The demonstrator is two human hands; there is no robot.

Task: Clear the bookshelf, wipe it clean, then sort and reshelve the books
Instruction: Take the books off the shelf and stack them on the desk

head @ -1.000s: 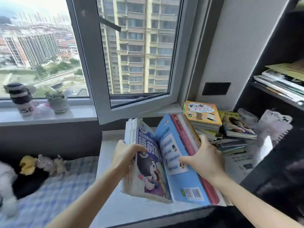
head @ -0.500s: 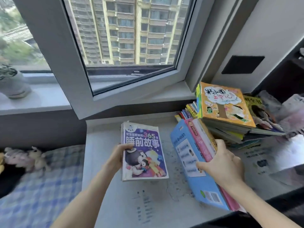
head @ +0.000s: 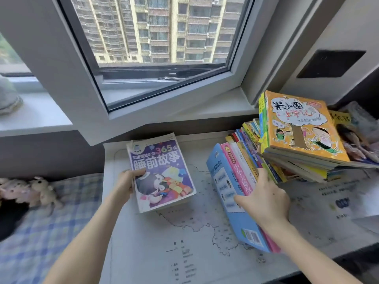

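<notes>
A thick purple storybook [head: 164,171] lies flat on the white desk [head: 184,242], its cover up. My left hand [head: 128,183] grips its left edge, thumb on the cover. To the right a row of books leans on its side, led by a blue book [head: 231,199] and a pink one [head: 239,177]. My right hand [head: 263,197] rests on top of that row, fingers over the spines and thumb on the blue cover. Behind the row sits a stack topped by an orange cartoon book [head: 301,130].
An open window sash [head: 164,93] juts inward over the desk's back edge. A checked bed cover [head: 41,232] with plush toys [head: 39,191] lies at the left. More books and papers [head: 361,136] pile at the far right. A map print covers the desk.
My left hand pulled the purple storybook away from the leaning row and laid it flat at the left. My right hand stayed on the row. The view dropped toward the desk.
</notes>
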